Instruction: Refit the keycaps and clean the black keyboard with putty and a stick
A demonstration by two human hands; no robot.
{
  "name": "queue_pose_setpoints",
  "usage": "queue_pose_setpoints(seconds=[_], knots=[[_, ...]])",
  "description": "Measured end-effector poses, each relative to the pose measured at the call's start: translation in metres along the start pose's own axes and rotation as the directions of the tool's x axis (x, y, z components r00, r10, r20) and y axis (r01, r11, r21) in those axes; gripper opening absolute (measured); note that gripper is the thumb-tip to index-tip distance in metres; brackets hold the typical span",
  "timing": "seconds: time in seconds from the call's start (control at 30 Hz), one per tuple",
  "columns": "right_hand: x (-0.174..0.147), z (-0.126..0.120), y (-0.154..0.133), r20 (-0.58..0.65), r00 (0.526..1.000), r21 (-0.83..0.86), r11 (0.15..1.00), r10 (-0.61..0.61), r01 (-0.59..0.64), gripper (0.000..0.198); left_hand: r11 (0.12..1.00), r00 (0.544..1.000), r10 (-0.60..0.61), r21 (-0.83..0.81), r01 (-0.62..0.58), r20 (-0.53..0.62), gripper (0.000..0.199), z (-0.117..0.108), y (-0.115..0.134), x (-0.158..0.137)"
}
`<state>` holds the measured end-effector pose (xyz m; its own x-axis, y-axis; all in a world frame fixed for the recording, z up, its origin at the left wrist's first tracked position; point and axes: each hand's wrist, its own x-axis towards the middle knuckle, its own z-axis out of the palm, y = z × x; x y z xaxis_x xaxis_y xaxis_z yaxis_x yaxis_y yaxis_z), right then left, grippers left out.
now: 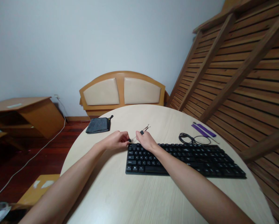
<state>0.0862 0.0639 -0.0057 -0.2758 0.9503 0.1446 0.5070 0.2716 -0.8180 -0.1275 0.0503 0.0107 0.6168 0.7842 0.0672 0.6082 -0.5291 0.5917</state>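
Note:
A black keyboard (pixel 153 169) lies on the round table, partly covered by my right forearm. My right hand (pixel 146 140) is closed around a small wire keycap puller (pixel 142 132) with a black middle. Two bent metal prongs stick out of its far end, and thin wire reaches from the near end toward my left hand. At the keyboard's upper left corner, my left hand (pixel 121 139) pinches a small black keycap (pixel 129 140). Whether the puller's wire touches the keycap is too small to tell.
A folded dark grey cloth (pixel 97 125) lies at the table's back left. Toward the right are a coiled black cable (pixel 186 138) and purple strips (pixel 206 130). A wooden headboard (pixel 121 90) stands behind the table (pixel 120 199), and a slatted wooden frame (pixel 234 68) leans at right.

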Motion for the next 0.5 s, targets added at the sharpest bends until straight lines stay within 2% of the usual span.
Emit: queue_pose_setpoints(seconds=[0.07, 0.13, 0.3, 0.4, 0.5], knots=[[-0.001, 0.001, 0.0, -0.029, 0.999, -0.009, 0.999, 0.033, -0.033, 0.046, 0.997, 0.999, -0.012, 0.07, 0.015, -0.037, 0.015, 0.001, -0.001, 0.001], [0.0, 0.001, -0.001, -0.046, 0.997, -0.028, 0.998, 0.055, -0.056, 0.046, 0.976, 0.997, -0.021, 0.214, 0.036, -0.07, 0.017, 0.002, -0.001, 0.003], [0.001, 0.0, -0.005, -0.055, 0.996, -0.12, 0.989, 0.076, -0.082, 0.045, 0.81, 0.994, -0.005, 0.582, 0.068, -0.108, 0.019, -0.001, 0.001, 0.009], [0.0, 0.0, -0.008, -0.047, 0.996, -0.18, 0.98, 0.081, -0.088, 0.044, 0.732, 0.995, 0.001, 0.678, 0.07, -0.104, 0.018, -0.001, -0.002, 0.017], [-0.001, 0.0, -0.01, -0.04, 0.995, -0.243, 0.965, 0.088, -0.095, 0.045, 0.713, 0.994, -0.003, 0.697, 0.078, -0.108, 0.021, 0.002, -0.006, 0.025]])
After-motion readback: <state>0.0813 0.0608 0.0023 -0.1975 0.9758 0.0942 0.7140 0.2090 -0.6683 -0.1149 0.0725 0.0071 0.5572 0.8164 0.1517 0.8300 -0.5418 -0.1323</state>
